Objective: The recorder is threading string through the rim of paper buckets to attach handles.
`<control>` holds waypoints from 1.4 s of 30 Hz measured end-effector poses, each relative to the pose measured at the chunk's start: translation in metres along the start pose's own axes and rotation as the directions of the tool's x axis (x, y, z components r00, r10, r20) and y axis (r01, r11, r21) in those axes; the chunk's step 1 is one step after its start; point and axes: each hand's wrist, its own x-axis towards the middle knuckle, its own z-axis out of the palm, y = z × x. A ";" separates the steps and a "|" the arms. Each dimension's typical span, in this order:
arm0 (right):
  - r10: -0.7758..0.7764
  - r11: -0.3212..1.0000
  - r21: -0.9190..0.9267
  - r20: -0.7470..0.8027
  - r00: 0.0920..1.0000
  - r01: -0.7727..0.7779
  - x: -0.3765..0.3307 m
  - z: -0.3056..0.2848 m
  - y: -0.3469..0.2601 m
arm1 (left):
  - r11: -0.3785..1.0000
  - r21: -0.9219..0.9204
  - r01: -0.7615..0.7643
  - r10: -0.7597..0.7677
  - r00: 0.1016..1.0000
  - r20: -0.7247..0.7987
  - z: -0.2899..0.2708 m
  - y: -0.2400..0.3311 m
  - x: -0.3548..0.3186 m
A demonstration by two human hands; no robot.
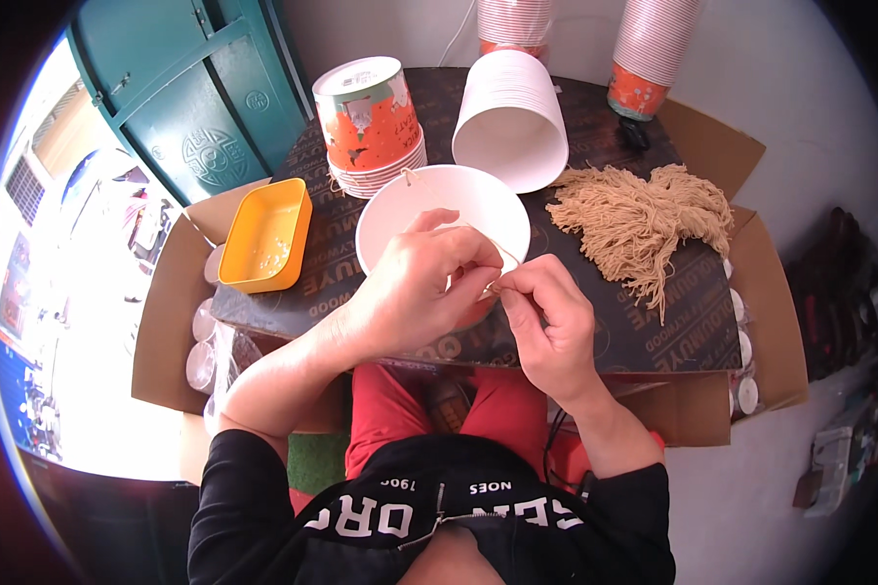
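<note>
A large paper bucket (384,219) lies in front of me with its white inside facing up. At its near right rim my left hand (421,283) and my right hand (554,336) meet, fingertips almost touching. Both are closed in a pinch on a thin beige cord (505,253). The left thumb and forefinger cover part of the cord, and the hand hides much of the bucket's near side. My right thumb and forefinger hold the cord at the rim. More beige cord (408,175) shows at the bucket's far rim.
A heap of beige cords (644,219) lies right on the dark board table (644,346). Left stands a yellow tray (298,219) with small white bits. Behind are an upturned orange bucket stack (366,122), a white bucket stack on its side (509,107), and tall stacks (644,68). Cardboard boxes (171,322) flank the table.
</note>
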 end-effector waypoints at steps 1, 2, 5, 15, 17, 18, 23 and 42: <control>0.049 0.999 0.010 0.010 0.999 -0.049 0.000 -0.001 -0.002 | 1.000 -0.010 -0.014 0.014 1.000 -0.018 0.000 0.000 0.000; 0.048 0.999 0.010 0.010 0.999 -0.048 -0.001 0.000 -0.003 | 0.999 -0.020 -0.028 0.028 0.999 -0.036 -0.001 0.001 0.000; 0.158 0.985 0.074 0.016 0.987 -0.159 -0.003 0.001 -0.003 | 0.999 0.000 -0.037 0.037 0.999 -0.020 -0.003 0.002 -0.003; 0.189 0.981 0.034 0.065 0.980 -0.191 0.001 -0.002 -0.008 | 0.994 0.035 -0.102 0.099 0.992 0.077 -0.007 0.003 -0.005; 0.201 0.979 0.024 0.088 0.976 -0.204 0.002 -0.002 -0.009 | 0.993 0.058 -0.105 0.102 0.993 0.056 -0.004 0.003 -0.003; 0.201 0.979 0.022 0.094 0.975 -0.204 0.002 -0.002 -0.009 | 0.993 0.059 -0.105 0.101 0.993 0.056 -0.003 0.003 -0.004; 0.178 0.983 0.023 0.097 0.979 -0.181 0.002 -0.002 -0.007 | 1.000 -0.001 0.019 -0.019 0.998 0.062 -0.002 0.001 -0.006; 0.183 0.977 0.106 0.050 0.982 -0.188 -0.003 0.003 -0.001 | 1.000 -0.011 -0.023 0.024 0.996 0.091 -0.003 0.000 -0.009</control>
